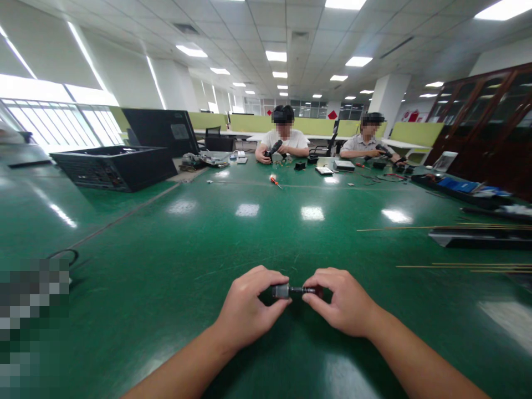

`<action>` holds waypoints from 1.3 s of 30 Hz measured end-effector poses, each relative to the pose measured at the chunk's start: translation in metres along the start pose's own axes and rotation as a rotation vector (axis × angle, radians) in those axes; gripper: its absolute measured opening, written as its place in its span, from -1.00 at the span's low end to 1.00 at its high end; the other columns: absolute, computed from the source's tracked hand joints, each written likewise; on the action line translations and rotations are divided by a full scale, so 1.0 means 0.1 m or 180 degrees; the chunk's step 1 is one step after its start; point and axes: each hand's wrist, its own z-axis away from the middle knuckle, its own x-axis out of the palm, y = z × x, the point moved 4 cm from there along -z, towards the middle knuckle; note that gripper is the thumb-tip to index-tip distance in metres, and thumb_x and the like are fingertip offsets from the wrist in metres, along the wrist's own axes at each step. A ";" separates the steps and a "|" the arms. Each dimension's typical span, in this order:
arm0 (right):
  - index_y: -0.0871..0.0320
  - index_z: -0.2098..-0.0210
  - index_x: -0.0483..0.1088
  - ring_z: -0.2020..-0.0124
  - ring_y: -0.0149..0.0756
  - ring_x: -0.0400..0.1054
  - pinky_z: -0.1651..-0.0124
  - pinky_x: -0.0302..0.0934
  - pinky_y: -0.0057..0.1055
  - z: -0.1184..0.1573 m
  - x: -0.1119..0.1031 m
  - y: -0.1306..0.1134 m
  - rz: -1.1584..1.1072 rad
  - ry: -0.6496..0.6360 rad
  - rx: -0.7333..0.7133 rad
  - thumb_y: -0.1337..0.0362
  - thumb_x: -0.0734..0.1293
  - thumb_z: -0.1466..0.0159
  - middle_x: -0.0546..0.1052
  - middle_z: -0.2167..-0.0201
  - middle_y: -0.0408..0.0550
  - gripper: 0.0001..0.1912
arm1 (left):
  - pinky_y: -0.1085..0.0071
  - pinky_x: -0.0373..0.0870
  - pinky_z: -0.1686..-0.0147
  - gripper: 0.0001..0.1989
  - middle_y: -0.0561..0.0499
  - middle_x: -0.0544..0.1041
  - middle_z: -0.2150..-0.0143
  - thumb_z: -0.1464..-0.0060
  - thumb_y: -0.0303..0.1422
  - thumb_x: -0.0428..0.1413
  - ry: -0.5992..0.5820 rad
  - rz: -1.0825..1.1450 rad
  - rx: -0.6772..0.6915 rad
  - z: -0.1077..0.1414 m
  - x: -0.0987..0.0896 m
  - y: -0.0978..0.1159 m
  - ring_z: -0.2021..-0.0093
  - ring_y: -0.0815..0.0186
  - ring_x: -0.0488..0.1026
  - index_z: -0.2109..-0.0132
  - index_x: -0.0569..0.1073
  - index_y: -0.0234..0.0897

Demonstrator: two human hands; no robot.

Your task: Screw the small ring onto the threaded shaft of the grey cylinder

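Observation:
Low over the green tabletop (233, 238), both hands hold a small part between them, lying about level. At its left end is a grey cylinder (280, 291), pinched between the thumb and fingers of my left hand (247, 305). A thin dark shaft (296, 290) runs from the cylinder toward the right. My right hand (349, 303) pinches the shaft's right end, where a dark reddish piece shows inside the curl of the fingers. The part's exact kind cannot be made out.
An orange screwdriver (274, 180) lies farther out. At the left stands an opened black computer case (118, 169). Thin yellowish rods (432, 266) and a black metal channel (486, 238) lie at the right. Two people (297, 139) work across the table.

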 end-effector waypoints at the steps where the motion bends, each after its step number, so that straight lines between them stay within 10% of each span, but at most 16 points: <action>1: 0.11 0.27 0.51 0.39 -0.32 0.37 0.26 0.15 -0.37 0.00 0.00 0.00 0.0003 -0.0001 -0.0002 0.31 0.36 -0.26 0.51 0.44 -0.15 -0.93 | 0.33 0.47 0.21 -0.74 -0.02 0.61 0.22 0.02 -0.49 0.27 -0.0005 0.0002 0.0007 0.00 0.00 0.00 0.25 0.27 0.52 0.13 0.55 -0.21; 39: 0.12 0.28 0.51 0.40 -0.32 0.38 0.27 0.16 -0.36 -0.02 -0.05 0.04 0.0044 0.0039 -0.0007 0.30 0.36 -0.27 0.51 0.45 -0.14 -0.93 | 0.36 0.48 0.20 -0.75 0.01 0.61 0.22 0.01 -0.48 0.28 0.0049 -0.0114 0.0050 -0.03 -0.04 0.01 0.25 0.29 0.53 0.13 0.55 -0.20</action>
